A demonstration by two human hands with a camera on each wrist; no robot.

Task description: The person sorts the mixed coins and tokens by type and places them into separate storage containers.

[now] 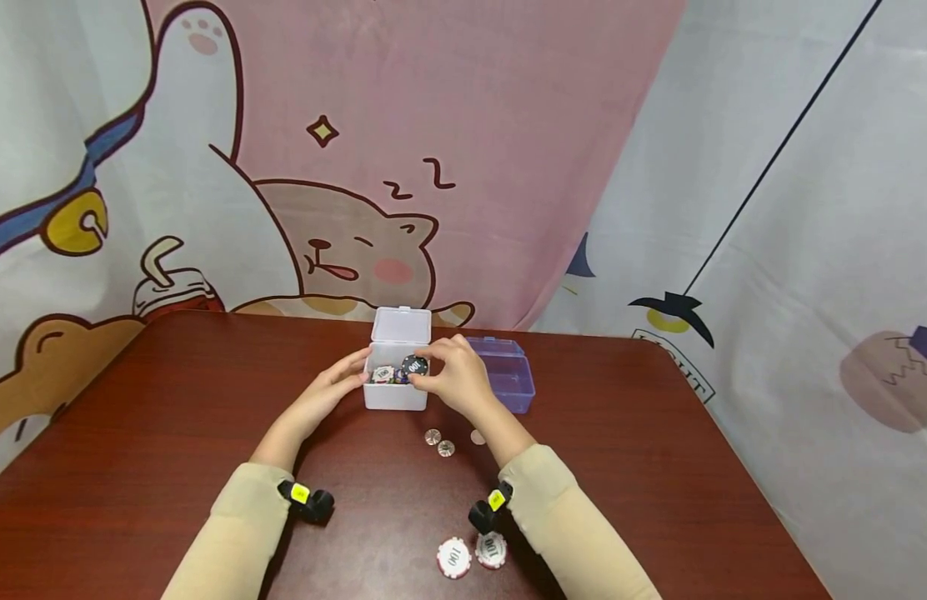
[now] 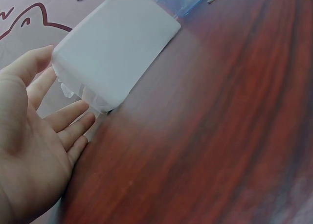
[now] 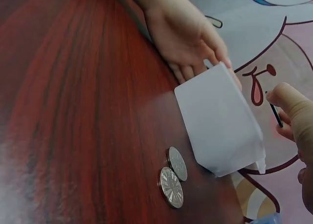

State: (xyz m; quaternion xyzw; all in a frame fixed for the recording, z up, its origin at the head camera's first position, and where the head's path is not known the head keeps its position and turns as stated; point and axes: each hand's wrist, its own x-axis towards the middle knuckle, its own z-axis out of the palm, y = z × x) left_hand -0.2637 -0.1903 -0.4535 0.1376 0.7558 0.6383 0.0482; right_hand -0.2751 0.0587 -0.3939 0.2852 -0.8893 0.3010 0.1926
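A white plastic box with its lid raised stands near the far side of the table, poker chips inside it. My right hand pinches a black poker chip over the box opening; the right wrist view shows that chip edge-on between thumb and fingers. Against the box's left side rest the fairly straight fingers of my left hand. In the left wrist view this hand touches the box wall without curling round it.
Beside the white box on its right is an open translucent blue-purple box. Silvery coins lie in front, another coin close to my right wrist. Two white poker chips sit nearer the table's front.
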